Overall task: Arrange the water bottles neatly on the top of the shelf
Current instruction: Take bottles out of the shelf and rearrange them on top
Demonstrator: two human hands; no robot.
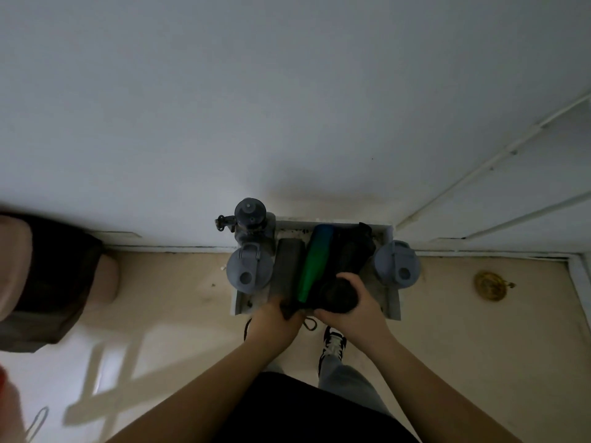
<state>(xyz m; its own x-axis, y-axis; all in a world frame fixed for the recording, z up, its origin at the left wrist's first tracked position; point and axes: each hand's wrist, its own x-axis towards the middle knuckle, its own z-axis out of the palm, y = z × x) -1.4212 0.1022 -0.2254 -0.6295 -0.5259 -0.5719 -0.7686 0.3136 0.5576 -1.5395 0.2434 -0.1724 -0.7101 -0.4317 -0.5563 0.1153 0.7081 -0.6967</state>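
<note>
Looking straight down on a white shelf top (391,302) set against the wall. Three bottles lie flat on it, long axes running from the wall toward the person: a dark grey bottle (289,266), a green bottle (315,260) whose narrow end points toward the person and blue end toward the wall, and a black bottle (347,270) on the right. Three more stand upright, seen lid-on: a grey-lidded bottle (248,271) at the left edge, a dark-capped bottle (249,215) behind it by the wall, another grey-lidded bottle (396,263) at the right edge.

Right hand (348,311) wraps the near end of the black bottle, fingers curled over it. Left hand (275,321) is closed on something dark at the near ends of the grey and green bottles; which item it holds cannot be told, dim light and blur. Shelf below the top is hidden. One shoe (334,342) shows beneath the hands.
</note>
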